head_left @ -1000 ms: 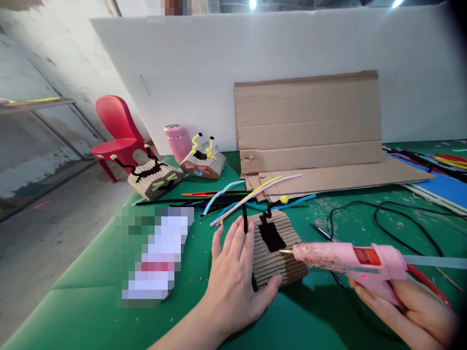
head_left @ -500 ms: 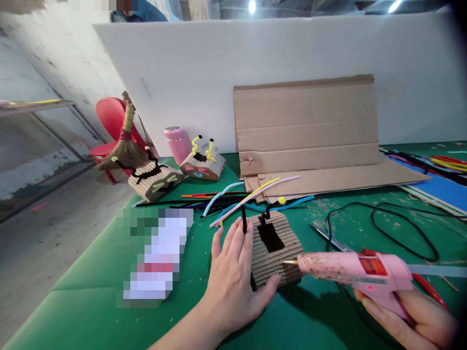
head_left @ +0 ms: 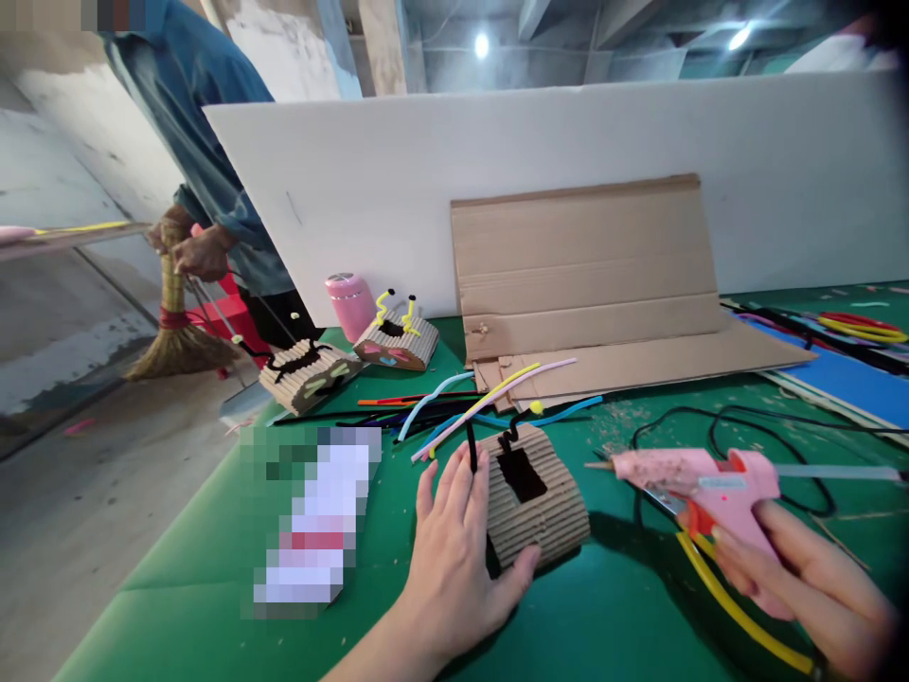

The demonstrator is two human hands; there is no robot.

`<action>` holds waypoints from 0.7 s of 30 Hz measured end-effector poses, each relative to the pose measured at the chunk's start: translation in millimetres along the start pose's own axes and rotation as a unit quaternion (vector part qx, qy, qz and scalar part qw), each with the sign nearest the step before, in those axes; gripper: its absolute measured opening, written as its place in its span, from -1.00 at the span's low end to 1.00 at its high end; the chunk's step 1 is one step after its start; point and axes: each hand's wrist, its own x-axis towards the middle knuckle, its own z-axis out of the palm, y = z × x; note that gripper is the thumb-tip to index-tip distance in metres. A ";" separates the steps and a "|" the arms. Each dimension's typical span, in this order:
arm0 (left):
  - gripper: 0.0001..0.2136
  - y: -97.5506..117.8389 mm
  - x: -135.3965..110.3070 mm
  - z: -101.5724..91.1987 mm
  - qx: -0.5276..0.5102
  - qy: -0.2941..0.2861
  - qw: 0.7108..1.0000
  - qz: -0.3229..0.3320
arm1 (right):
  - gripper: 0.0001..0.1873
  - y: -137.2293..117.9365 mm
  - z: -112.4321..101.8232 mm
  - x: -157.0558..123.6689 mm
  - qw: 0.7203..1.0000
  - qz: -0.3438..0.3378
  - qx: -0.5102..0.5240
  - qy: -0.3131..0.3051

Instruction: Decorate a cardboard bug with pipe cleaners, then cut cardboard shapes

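Note:
My left hand point(head_left: 454, 559) lies along the left side of a small corrugated cardboard box point(head_left: 558, 502), fingers over its far left part and thumb at its near edge. The box has a dark square hole on top. A bent black pipe cleaner with a yellow tip point(head_left: 536, 408) rises at its far edge, and a straight black one point(head_left: 472, 445) stands by my fingertips. To the right of the box, my right hand point(head_left: 788, 578) grips a pink hot glue gun point(head_left: 668, 471). Its nozzle points left, apart from the cardboard. A glue stick point(head_left: 838, 473) protrudes from its back.
Two similar cardboard boxes point(head_left: 309, 374) and a pink canister point(head_left: 350, 308) stand at the far left. Pipe cleaners point(head_left: 497, 403) lie before folded cardboard point(head_left: 582, 265). A yellow-handled tool point(head_left: 739, 601) lies under my right hand. Behind, a person point(head_left: 205, 142) holds a broom point(head_left: 177, 332).
The glue gun has moved off the box, up and to the right. A small blob now shows on the cardboard. The person at the back left has come into view, grasping the broom.

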 end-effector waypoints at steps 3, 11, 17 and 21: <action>-0.26 -0.2 -0.1 0.1 -0.001 0.002 1.000 -0.001 | -0.58 -1.1 -10.8 25.6 1.000 0.029 0.007 -0.006; -0.23 -2.9 -0.1 -1.9 -0.033 -0.009 0.999 -0.002 | -0.54 7.4 -23.2 87.9 0.963 -0.099 -0.249 -0.030; -0.19 -7.2 -0.6 -7.4 -0.055 0.005 0.998 0.013 | -0.49 -8.5 -17.1 78.2 0.912 -0.149 -0.372 0.084; -0.41 -4.8 -3.0 -22.2 -0.101 0.117 0.988 0.021 | -0.69 -30.0 6.2 46.0 0.951 -0.231 -0.187 0.082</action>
